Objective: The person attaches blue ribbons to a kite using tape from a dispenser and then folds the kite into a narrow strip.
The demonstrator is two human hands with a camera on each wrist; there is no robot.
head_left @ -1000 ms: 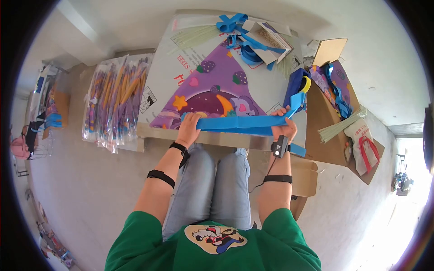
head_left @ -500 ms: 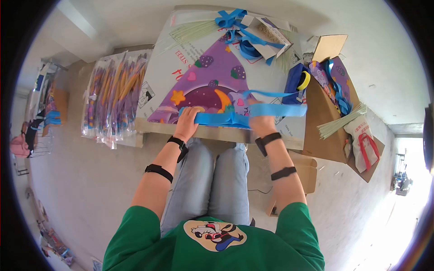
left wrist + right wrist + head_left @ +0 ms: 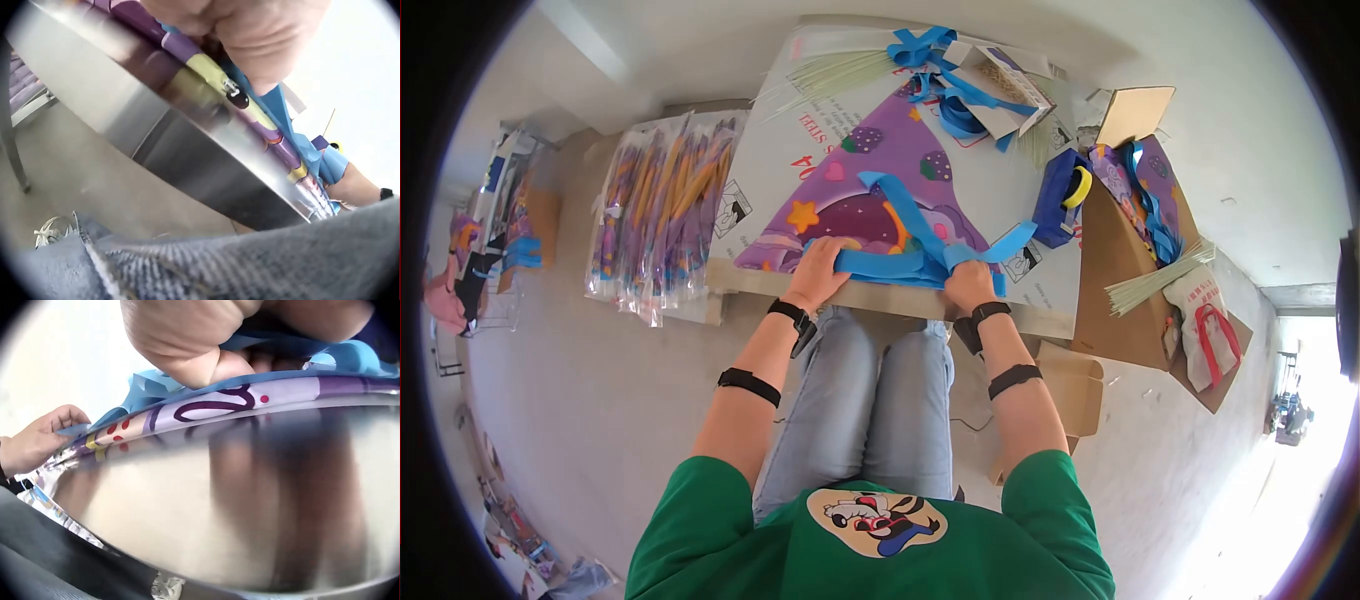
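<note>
A purple triangular cloth kite [image 3: 840, 190] printed with stars and strawberries lies on the table, its wide edge toward me. Along that edge runs a folded blue ribbon [image 3: 880, 264]. My left hand [image 3: 820, 272] grips the ribbon's left end at the table's front edge. Further right, my right hand [image 3: 972, 287] holds the ribbon where its strands cross. One loose tail slants up over the kite, and another sticks out to the right. In the right wrist view, the right hand [image 3: 194, 337] curls over the blue strip, partly hiding the fingertips.
A blue tape dispenser [image 3: 1056, 200] with a yellow roll stands on the right. An open white box [image 3: 1000, 85] and more blue ribbon sit at the back. Bagged kites [image 3: 665, 210] lie to the left; a cardboard box [image 3: 1120, 270] is at the right.
My right hand has moved left and inward, bringing the ribbon's right end over the folded band. The tail now lies across the kite. The left hand stays at the left end.
</note>
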